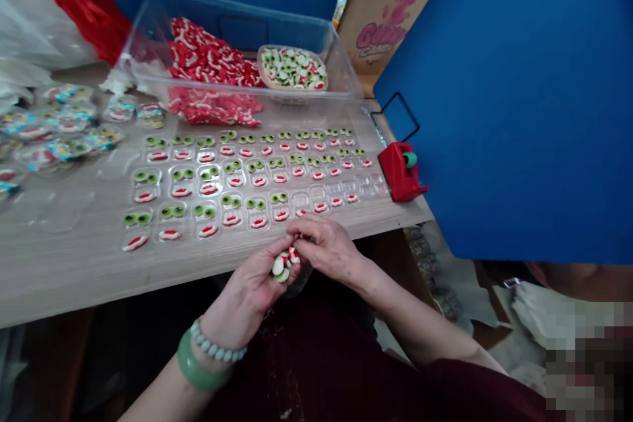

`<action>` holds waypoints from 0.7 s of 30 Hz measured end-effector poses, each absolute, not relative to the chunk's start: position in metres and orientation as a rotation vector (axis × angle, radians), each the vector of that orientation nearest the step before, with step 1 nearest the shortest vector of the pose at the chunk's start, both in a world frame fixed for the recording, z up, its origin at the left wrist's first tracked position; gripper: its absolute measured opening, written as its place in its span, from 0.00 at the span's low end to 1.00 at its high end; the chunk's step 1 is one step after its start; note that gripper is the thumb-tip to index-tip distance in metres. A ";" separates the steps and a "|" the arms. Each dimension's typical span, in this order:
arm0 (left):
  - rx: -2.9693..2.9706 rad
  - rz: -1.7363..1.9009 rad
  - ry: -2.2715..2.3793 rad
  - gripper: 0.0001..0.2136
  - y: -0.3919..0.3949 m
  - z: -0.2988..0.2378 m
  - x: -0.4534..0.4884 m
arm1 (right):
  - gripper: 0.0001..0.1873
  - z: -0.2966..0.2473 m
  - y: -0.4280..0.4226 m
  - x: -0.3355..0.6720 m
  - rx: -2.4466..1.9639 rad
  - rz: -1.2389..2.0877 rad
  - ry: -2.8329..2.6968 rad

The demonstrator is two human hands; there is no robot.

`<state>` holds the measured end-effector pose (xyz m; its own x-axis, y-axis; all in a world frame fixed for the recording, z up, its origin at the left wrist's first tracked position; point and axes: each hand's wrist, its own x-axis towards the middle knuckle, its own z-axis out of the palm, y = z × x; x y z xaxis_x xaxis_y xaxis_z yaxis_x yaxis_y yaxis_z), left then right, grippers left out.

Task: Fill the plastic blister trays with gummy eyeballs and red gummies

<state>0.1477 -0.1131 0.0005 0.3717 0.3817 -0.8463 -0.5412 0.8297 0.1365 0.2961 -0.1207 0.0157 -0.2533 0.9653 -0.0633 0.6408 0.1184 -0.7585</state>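
Note:
Cupped in my left hand [254, 283] is a small pile of gummy candies [281, 268], green-and-white eye pieces mixed with red-and-white ones. My right hand [329, 247] meets it at the table's front edge, thumb and fingers pinched over the pile on a bit of red candy, mostly hidden by the fingertips. Beyond both hands, rows of clear plastic blister trays [208, 191] lie on the table. Most hold two green eye gummies [173, 211] above a red-and-white lips gummy [170, 235]. Several front-row trays to the right show lips only, and the rightmost look bare.
Behind the trays stands a clear bin [306, 91] with red-and-white gummies [208, 62] and a tub of eye gummies [294, 69]. A red tape dispenser [403, 171] sits at the right, near a blue panel [519, 99]. Packaged candies [59, 125] pile up at left.

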 end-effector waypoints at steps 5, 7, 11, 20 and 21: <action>-0.220 0.530 0.973 0.06 -0.111 0.005 0.160 | 0.09 0.007 -0.137 0.304 -1.651 1.016 -1.479; -0.233 0.494 0.958 0.07 -0.110 0.004 0.166 | 0.03 0.005 -0.143 0.306 -1.587 1.011 -1.380; -0.251 0.418 0.929 0.07 -0.112 0.000 0.176 | 0.04 0.008 -0.144 0.323 -1.527 0.958 -1.297; -0.294 0.410 0.994 0.09 -0.113 0.005 0.182 | 0.12 0.003 -0.083 0.451 -2.129 0.379 -1.703; -0.286 0.419 1.000 0.09 -0.113 0.006 0.182 | 0.13 0.000 -0.078 0.455 -2.166 0.369 -1.768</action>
<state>0.1817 -0.1128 0.0055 0.4711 0.2077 -0.8573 -0.4654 0.8841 -0.0415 0.4551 -0.0785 0.0002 0.2007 0.9796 0.0018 0.8970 -0.1830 -0.4024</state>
